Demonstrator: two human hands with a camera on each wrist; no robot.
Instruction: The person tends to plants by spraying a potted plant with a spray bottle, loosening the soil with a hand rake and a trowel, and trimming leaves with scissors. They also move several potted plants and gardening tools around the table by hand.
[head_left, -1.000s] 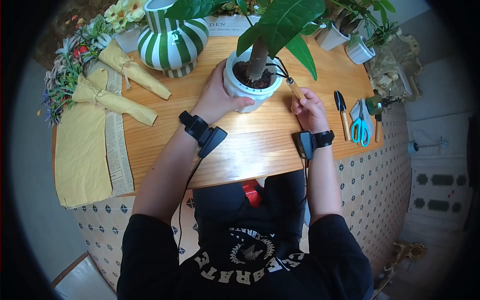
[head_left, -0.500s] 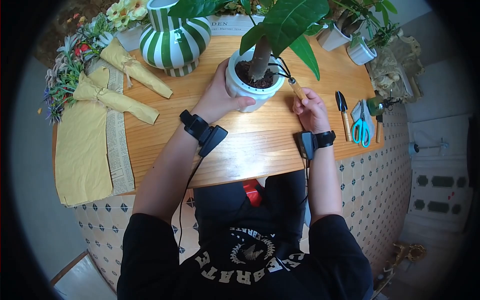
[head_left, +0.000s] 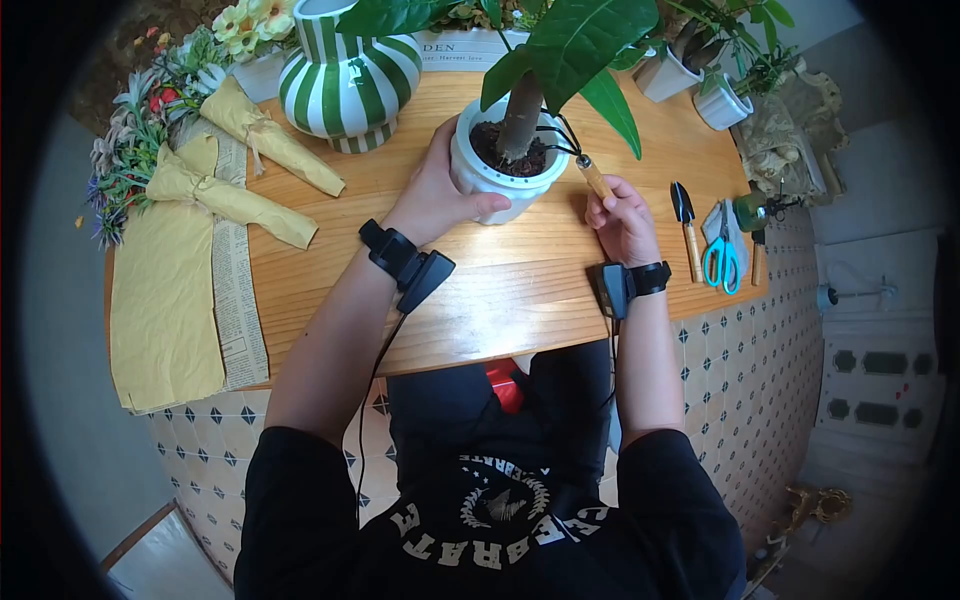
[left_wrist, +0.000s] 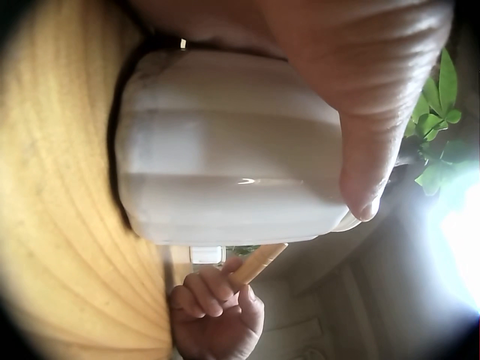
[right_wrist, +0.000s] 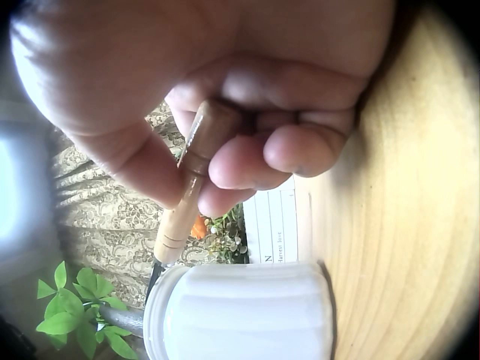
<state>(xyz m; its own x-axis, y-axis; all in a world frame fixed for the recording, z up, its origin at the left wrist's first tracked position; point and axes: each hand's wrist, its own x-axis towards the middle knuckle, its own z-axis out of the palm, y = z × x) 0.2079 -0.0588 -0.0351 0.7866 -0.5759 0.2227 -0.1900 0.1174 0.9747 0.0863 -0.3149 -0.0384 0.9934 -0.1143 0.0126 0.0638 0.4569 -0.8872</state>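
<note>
A white fluted flower pot (head_left: 524, 200) stands on the wooden table, with a thick-stemmed plant (head_left: 521, 115) rising from dark soil (head_left: 488, 150). My left hand (head_left: 432, 198) grips its left side, the thumb across the front of the pot wall (left_wrist: 232, 150) and the other fingers round behind. To the right, my right hand (head_left: 627, 222) holds a small hand rake by its wooden handle (right_wrist: 178, 217), pinched between thumb and curled fingers. The rake's black tines (head_left: 564, 140) reach over the right rim to the soil; their tips are partly hidden by the stem.
A green-striped vase (head_left: 350, 88) stands at back left, near paper-wrapped bouquets (head_left: 235, 205). A trowel (head_left: 688, 230) and turquoise scissors (head_left: 722, 265) lie on the right. Smaller white pots (head_left: 665, 75) with plants stand at back right. Broad leaves (head_left: 590, 45) overhang the pot.
The head view has shifted very slightly. Both hands keep their holds, and the rake's tines stay at the soil.
</note>
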